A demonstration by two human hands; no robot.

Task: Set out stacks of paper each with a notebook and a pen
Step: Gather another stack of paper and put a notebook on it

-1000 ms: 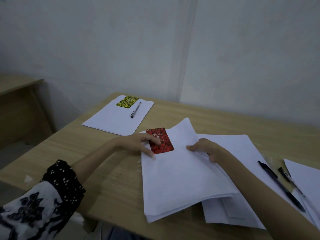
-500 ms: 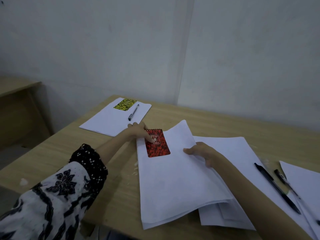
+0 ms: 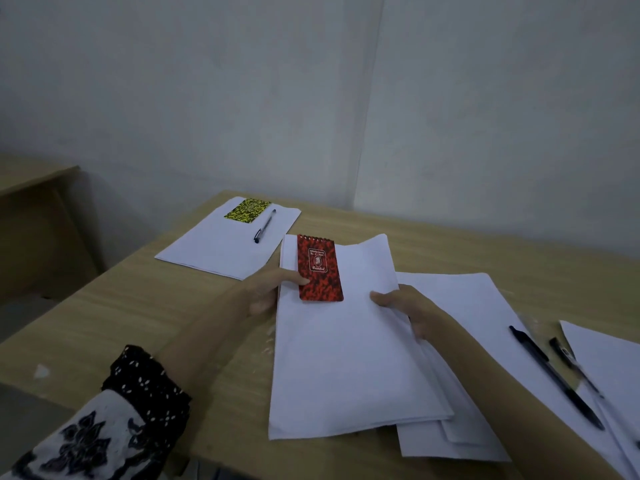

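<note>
so, risks l to r: left hand grips the near white paper stack by its left edge, thumb just touching the red spiral-top notebook lying on the stack's far-left corner; any tilt and the notebook prob slides off. right hand pinches the right edge w/ sheets fanned below, so it could drag extras along. count on the pale wood worktop: notebooks 2, pens 3, paper stacks 4.
</note>
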